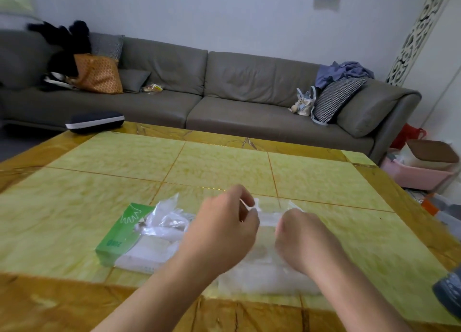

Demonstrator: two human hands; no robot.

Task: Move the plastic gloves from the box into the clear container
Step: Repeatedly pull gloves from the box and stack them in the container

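We are working on the big yellow-green tiled table, with a long grey sofa beyond its far edge. On the near part of the table, the clear container lies under and just in front of our two hands; it is transparent and blurred, so we can only make out a pale, glassy shape whose long side seems to run left to right. To its left, touching or nearly so, lies the green box, flat on the table with a hand outline printed on its top and its long axis running near to far, slightly slanted. A crumpled, cloudy heap of plastic gloves spills from the box's right side toward our left hand.

Our left hand hovers above the left end of the container, thumb and forefinger pinched on a thin strip of clear film that stretches rightward. Our right hand is curled over the strip's other end, fingers turned under; it appears to grip the film, though the fingertips are hidden.

So the film is held taut between both hands, long axis left to right, directly over the far part of the container. We judge the coming move is simply downward and slightly nearer. The remaining gloves lie left of the grip, closer to our left hand.
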